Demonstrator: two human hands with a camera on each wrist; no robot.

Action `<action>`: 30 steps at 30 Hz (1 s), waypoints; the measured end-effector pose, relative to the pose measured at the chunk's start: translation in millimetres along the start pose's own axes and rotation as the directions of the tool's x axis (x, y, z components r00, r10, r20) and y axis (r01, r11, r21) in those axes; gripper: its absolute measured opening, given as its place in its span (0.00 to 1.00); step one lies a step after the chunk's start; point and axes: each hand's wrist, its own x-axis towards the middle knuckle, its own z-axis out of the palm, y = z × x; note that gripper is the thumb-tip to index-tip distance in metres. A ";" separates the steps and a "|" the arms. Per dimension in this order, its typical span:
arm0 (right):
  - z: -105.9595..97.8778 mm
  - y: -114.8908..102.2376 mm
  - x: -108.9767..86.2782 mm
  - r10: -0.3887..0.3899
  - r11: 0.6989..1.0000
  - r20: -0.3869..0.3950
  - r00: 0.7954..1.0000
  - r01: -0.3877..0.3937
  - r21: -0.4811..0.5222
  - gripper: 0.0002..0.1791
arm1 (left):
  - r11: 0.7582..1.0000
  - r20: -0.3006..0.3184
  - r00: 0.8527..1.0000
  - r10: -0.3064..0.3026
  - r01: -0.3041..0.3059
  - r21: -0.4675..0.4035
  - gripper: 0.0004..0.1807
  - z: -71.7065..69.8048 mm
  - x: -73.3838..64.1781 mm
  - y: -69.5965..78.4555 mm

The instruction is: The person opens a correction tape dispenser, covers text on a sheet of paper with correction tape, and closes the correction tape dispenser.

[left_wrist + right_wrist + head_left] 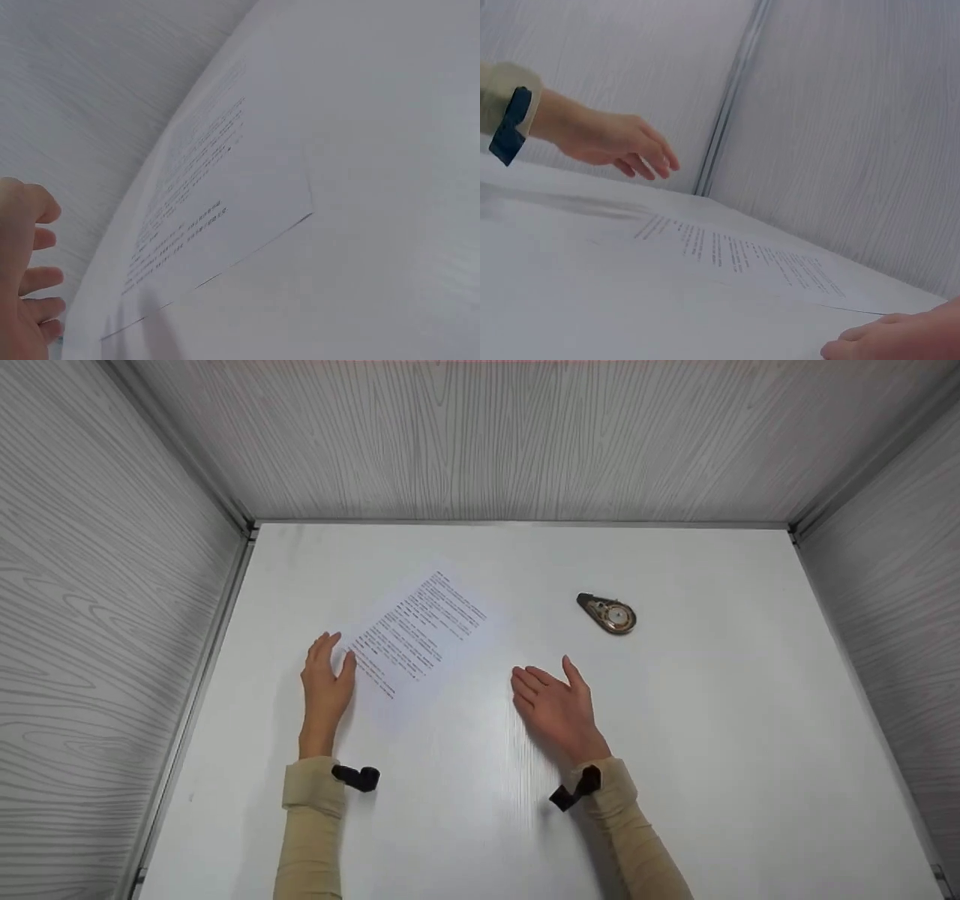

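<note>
A printed sheet of paper point(420, 630) lies slantwise on the white table, left of the middle. My left hand point(327, 682) hovers by the sheet's left corner, its fingers loosely bent and holding nothing; the right wrist view shows a gap between this hand point(611, 142) and the table. To the right of the paper is my right hand point(559, 709), palm turned inward, fingers straight and thumb raised, with nothing in it. Beyond that hand a correction tape dispenser point(609, 613), dark with a see-through body, rests on the table.
Grey wood-grain panels point(480, 442) wall in the table point(735, 735) at the back and on both sides. Each cuffed wrist carries a small black camera, the left camera point(358, 778) and the right camera point(576, 789).
</note>
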 end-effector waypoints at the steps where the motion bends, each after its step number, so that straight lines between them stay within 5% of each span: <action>1: 0.6 1.1 2.3 0.000 1.000 -0.002 1.000 0.000 0.026 0.48 | 1.000 0.015 1.000 -0.020 0.020 -0.016 0.25 -1.0 4.1 -2.1; 8: 13.4 12.2 15.8 0.013 0.996 -0.055 0.998 -0.008 0.089 0.48 | 0.982 0.155 0.971 -0.180 0.168 0.089 0.31 -4.6 26.6 -7.5; 13: 27.2 17.8 23.3 -0.009 0.997 -0.084 0.996 0.015 0.080 0.49 | 0.967 0.153 0.971 -0.186 0.153 0.202 0.34 0.0 34.4 -9.1; 19: 32.2 20.7 29.4 -0.001 0.999 -0.090 0.996 0.004 0.038 0.48 | 0.927 0.141 0.963 -0.228 0.170 0.334 0.42 1.7 30.5 -9.9; 30: 31.9 22.8 32.4 -0.005 1.000 -0.077 0.997 0.006 0.013 0.48 | 0.872 0.163 0.908 -0.387 0.303 0.385 0.49 -2.4 15.7 2.5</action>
